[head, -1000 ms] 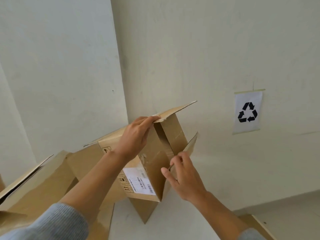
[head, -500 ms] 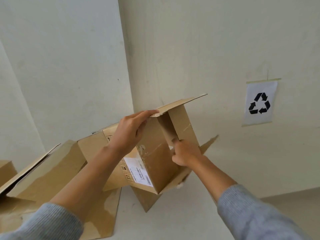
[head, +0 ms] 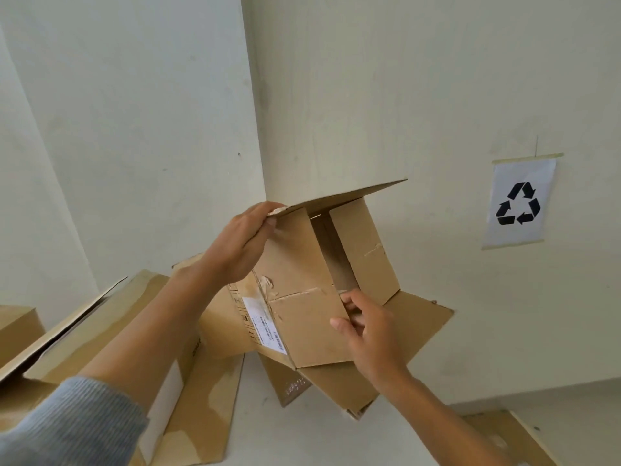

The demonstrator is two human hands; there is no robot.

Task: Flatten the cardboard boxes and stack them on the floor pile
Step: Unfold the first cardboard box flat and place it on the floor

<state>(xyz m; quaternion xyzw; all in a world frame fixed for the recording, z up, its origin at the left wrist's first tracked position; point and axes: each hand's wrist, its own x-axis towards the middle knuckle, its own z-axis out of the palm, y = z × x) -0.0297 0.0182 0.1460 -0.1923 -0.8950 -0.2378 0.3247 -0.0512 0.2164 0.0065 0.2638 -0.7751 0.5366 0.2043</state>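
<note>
I hold a brown cardboard box [head: 295, 264] up in front of the wall corner, its open end facing me with the flaps spread out. My left hand [head: 242, 243] pinches the edge of the top flap [head: 349, 198]. My right hand [head: 369, 327] grips the free edge of the near inner flap [head: 309, 327], fingers curled behind it. A white shipping label [head: 263, 324] is stuck on the box's left side. Flat cardboard [head: 504, 435] lies on the floor at the lower right, partly behind my right forearm.
Several other cardboard boxes [head: 100, 331] lean at the left against the wall, and a small one [head: 16, 326] sits at the far left. A paper recycling sign [head: 519, 203] is taped to the right wall. More cardboard [head: 292, 385] stands beneath the held box.
My right hand came out from inside the box opening and now grips the edge of the near inner flap. The bottom flap has swung open wider. The left hand kept its hold.
</note>
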